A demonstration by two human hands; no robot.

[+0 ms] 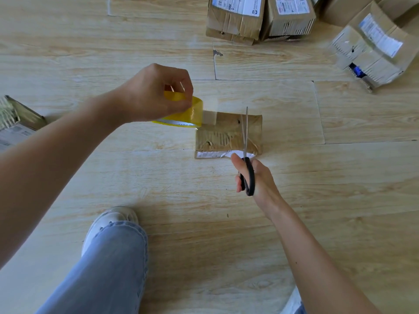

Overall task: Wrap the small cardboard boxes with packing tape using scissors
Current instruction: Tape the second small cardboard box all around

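Note:
A small brown cardboard box (223, 137) lies on the wooden floor in the middle of the head view. My left hand (150, 96) grips a yellow roll of packing tape (184, 113) just above the box's left end, and a clear strip runs from the roll onto the box top. My right hand (254, 177) holds black-handled scissors (247, 159) at the box's near edge. Their thin blades lie nearly together and point away from me across the box's right part.
Several taped cardboard boxes (260, 17) with white labels stand at the back right, another box (371, 48) further right. One more box (15, 123) lies at the left edge. My jeans leg and white shoe (108, 225) are near the bottom centre.

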